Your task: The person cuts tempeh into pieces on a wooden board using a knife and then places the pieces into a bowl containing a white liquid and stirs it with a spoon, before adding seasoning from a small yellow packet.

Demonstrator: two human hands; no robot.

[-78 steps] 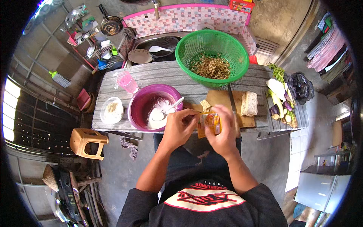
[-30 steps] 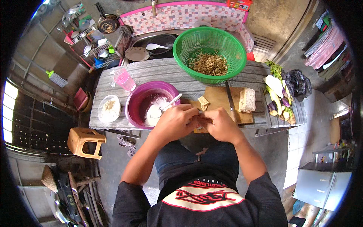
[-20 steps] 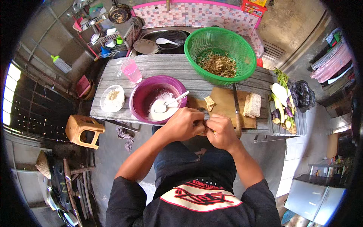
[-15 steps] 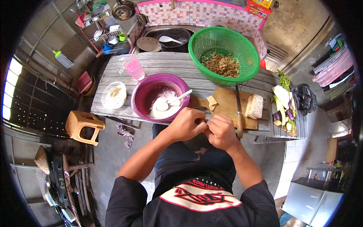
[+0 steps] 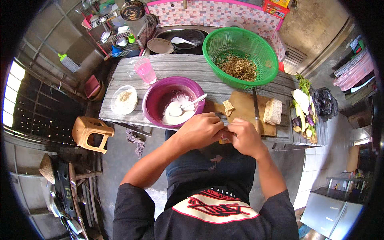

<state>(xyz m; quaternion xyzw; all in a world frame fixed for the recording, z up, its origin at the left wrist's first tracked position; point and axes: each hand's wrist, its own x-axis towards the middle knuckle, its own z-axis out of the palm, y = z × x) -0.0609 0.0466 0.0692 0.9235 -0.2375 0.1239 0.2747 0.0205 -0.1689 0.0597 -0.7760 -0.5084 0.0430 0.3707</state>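
My left hand and my right hand meet at the table's front edge, both closed. Between their fingertips shows a bit of a small reddish-yellow packet, mostly covered. Left of them stands a purple basin holding white powder or batter, with a white ladle resting in it. Beyond my hands lies a wooden cutting board bearing small tempeh slices, a knife and a tempeh block.
A green colander with brown crumbly food stands at the back. Vegetables and a black plastic bag lie to the right. At left are a small bowl of white powder, a pink cup and, on the floor, a plastic stool.
My hands have shifted slightly; the fingertips have turned so that part of the small packet now shows between them. The whole scene moves a little to the right in view.
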